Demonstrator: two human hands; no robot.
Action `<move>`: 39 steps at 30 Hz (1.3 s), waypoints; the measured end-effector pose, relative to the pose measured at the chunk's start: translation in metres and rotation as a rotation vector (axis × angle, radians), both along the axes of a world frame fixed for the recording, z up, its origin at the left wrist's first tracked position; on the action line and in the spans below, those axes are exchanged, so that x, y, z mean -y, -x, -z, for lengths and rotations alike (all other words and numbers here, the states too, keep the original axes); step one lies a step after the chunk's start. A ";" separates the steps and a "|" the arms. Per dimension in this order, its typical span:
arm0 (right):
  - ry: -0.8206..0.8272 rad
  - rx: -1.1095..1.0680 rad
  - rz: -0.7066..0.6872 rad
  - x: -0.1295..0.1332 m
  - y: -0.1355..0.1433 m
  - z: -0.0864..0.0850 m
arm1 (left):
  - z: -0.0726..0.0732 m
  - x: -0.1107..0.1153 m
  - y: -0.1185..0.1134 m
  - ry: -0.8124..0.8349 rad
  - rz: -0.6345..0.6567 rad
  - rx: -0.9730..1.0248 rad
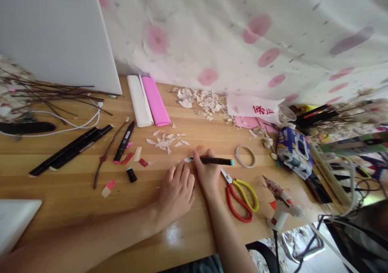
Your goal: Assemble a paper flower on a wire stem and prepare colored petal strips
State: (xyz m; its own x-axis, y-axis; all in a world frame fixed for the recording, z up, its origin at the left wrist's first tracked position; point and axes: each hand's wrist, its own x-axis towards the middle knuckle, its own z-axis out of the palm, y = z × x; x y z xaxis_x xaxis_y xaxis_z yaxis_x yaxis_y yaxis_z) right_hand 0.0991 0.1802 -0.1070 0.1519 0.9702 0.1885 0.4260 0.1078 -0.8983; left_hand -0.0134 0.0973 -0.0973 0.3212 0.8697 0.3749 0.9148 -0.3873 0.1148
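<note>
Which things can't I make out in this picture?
Head view:
Small pale piece: partly covered by the left hand.
Held marker: tip too small to tell whether it touches that piece.
Scissors: blade tips seem hidden behind the right hand.
Lower-left white object: cut off by the left edge.
Pink-ended marker: printing too small to read.

The scissors (241,199) have one red handle and one yellow. Just beyond them, the marker (216,160) is black with a turquoise end. Left of the scissors, the cap (131,175) is black, the petal-like scraps (164,142) are whitish, and the folded papers (155,101) are cream-white and bright pink. The grained counter (69,194) is golden brown; the curtain (188,34) beyond is white, blotched pink and purple.
</note>
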 end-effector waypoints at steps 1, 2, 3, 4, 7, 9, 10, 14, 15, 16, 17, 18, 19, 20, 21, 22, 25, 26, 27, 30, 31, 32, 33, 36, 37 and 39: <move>-0.004 0.002 0.009 0.000 0.000 0.000 | 0.000 0.000 0.000 -0.005 0.001 0.002; -0.007 0.004 0.016 0.000 0.000 0.001 | 0.000 0.000 0.000 -0.009 0.001 0.004; -0.010 0.005 0.018 0.000 0.000 0.001 | 0.000 0.000 0.000 -0.011 0.001 0.005; -0.011 0.006 0.013 0.000 0.000 0.001 | 0.000 0.000 -0.001 -0.012 0.001 0.006; -0.005 0.011 -0.023 0.000 0.002 0.000 | 0.001 0.000 -0.001 -0.009 0.002 0.006; 0.000 0.017 -0.031 0.000 0.002 0.000 | 0.002 -0.001 -0.002 -0.003 0.006 0.002; -0.001 0.020 -0.022 0.000 0.002 0.000 | 0.002 -0.001 -0.002 -0.002 0.008 0.000; -0.017 0.025 0.044 0.000 0.001 0.002 | 0.004 0.000 -0.001 -0.010 0.009 -0.002; -0.020 0.025 0.047 0.000 0.001 0.002 | 0.004 0.000 -0.001 -0.009 0.008 -0.003; -0.021 0.024 0.042 0.000 0.001 0.002 | 0.004 0.000 -0.001 -0.006 0.008 -0.005; -0.022 0.024 0.032 0.000 0.001 0.002 | 0.004 0.000 -0.001 -0.001 0.009 -0.008; -0.021 0.024 0.022 0.000 0.002 0.002 | 0.004 0.000 -0.001 0.002 0.010 -0.011; -0.020 0.023 0.017 0.000 0.002 0.002 | 0.004 0.000 -0.001 0.002 0.010 -0.012; -0.021 0.023 0.022 -0.001 0.001 0.002 | 0.004 0.000 -0.001 0.002 0.010 -0.012; -0.022 0.023 0.034 -0.001 0.001 0.002 | 0.004 0.000 -0.001 0.001 0.010 -0.011; -0.024 0.023 0.049 -0.001 0.001 0.002 | 0.003 0.000 -0.001 0.001 0.009 -0.008; -0.026 0.023 0.060 -0.002 0.000 0.001 | 0.003 0.000 -0.002 0.011 0.006 -0.005; -0.025 0.024 0.048 -0.002 0.000 0.001 | 0.003 -0.001 -0.001 0.018 0.006 -0.007; -0.024 0.025 0.036 -0.001 0.000 0.001 | 0.003 -0.001 -0.001 0.023 0.006 -0.008; -0.028 0.033 0.048 -0.001 0.000 0.001 | 0.003 -0.001 -0.001 0.019 0.008 -0.002; -0.032 0.034 0.065 -0.001 0.000 0.001 | 0.002 -0.001 -0.001 0.013 0.009 0.002; -0.035 0.036 0.078 -0.001 0.000 0.001 | 0.002 -0.001 -0.001 0.010 0.010 0.006; -0.037 0.036 0.081 -0.001 0.000 0.001 | 0.002 -0.001 -0.001 0.011 0.010 0.009; -0.031 0.039 0.052 -0.002 -0.001 0.002 | 0.002 -0.001 -0.001 0.024 0.008 0.014; -0.030 0.041 0.048 -0.002 -0.001 0.002 | 0.002 -0.001 -0.001 0.024 0.006 0.016; -0.035 0.048 0.073 -0.002 -0.001 0.001 | 0.002 -0.001 -0.001 0.015 0.005 0.018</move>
